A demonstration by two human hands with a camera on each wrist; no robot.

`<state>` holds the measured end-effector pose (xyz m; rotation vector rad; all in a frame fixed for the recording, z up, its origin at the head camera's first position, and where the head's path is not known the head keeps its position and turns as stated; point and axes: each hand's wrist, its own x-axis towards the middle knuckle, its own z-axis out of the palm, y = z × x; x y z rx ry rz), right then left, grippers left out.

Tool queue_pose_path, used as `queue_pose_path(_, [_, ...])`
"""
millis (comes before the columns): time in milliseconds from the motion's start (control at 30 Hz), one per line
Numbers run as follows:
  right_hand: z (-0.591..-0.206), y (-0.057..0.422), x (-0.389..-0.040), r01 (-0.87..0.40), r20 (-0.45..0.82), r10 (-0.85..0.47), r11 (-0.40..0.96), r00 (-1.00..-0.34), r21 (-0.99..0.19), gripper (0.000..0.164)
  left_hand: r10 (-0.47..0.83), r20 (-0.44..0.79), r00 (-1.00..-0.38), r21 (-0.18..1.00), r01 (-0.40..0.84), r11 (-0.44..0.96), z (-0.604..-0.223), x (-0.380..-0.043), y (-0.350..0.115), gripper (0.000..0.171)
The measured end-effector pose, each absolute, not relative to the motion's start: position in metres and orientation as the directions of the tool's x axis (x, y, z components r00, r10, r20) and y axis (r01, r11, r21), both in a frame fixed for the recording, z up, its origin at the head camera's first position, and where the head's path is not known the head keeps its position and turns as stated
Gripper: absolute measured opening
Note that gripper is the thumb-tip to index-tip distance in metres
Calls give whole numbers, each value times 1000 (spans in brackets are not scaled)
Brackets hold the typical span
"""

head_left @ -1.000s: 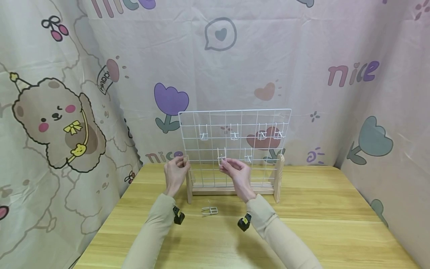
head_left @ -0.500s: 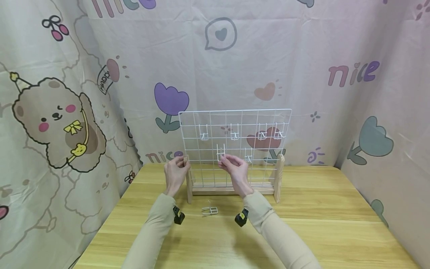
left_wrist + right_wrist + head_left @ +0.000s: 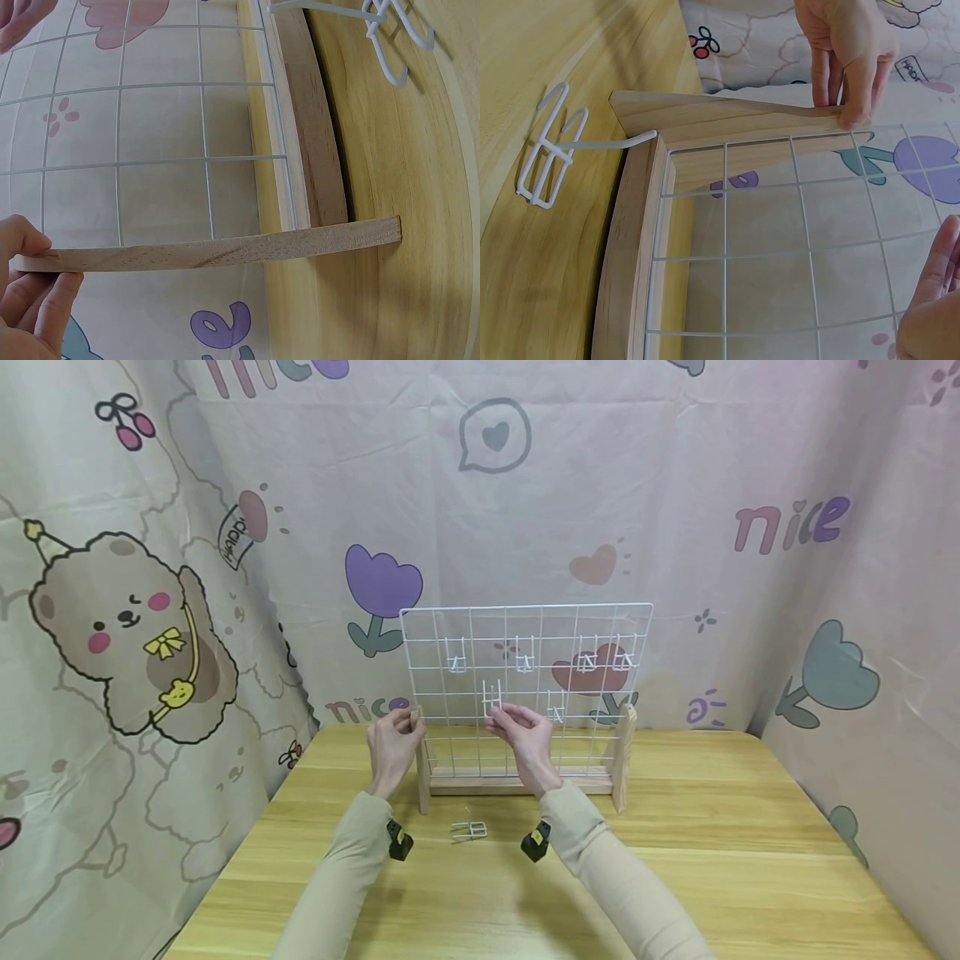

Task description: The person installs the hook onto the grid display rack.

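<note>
A white wire grid panel (image 3: 525, 607) stands upright in a wooden stand (image 3: 480, 785) on the table. At the stand's left side post (image 3: 210, 252), my left hand (image 3: 393, 750) pinches the upper end between thumb and fingers. My right hand (image 3: 529, 742) holds a white wire hook (image 3: 491, 702) by its lower part, in front of the grid's middle. The hook's two prongs point up, near a horizontal wire; whether they touch it I cannot tell. The right wrist view shows only part of the right hand (image 3: 934, 300), and the held hook is out of it.
Another white wire hook (image 3: 546, 161) lies on the wooden table (image 3: 675, 860) before the stand. Several similar hooks hang on the grid, such as one at upper left (image 3: 457, 662) and one lower right (image 3: 555, 712). A patterned curtain (image 3: 675, 460) surrounds the table.
My right hand has risen slightly and shifted a little left with the hook, bringing the prongs higher against the grid. The left hand stays on the post.
</note>
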<state>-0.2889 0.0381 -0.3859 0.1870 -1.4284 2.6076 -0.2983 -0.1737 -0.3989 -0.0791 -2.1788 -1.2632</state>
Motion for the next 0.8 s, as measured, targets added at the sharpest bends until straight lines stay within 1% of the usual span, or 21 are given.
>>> queue_pose_path(167, [-386,37,-291,-186,172,76,-534,-982,-825,34,-243,529,-813,769,338,542,-399,-298,-174,26])
queue_pose_path(267, [-386,36,-292,-183,169,74,-529,-983,-829,35,-242,530,-813,767,338,545,-399,-299,-174,26])
queue_pose_path(500, [-387,34,-292,-186,168,83,-541,-982,-820,32,-244,533,-810,764,337,549,-399,-299,-174,26])
queue_pose_path(667, [-388,33,-293,-173,156,77,-540,-985,-824,35,-246,529,-812,767,334,547,-399,-298,-174,25])
queue_pose_path(733, [-388,33,-293,-165,148,75,-540,-986,-825,34,-246,527,-814,769,333,546,-399,-298,-174,25])
queue_pose_path(800, [-389,32,-294,-161,141,78,-539,-987,-827,27,-246,526,-814,770,333,545,-399,-298,-174,25])
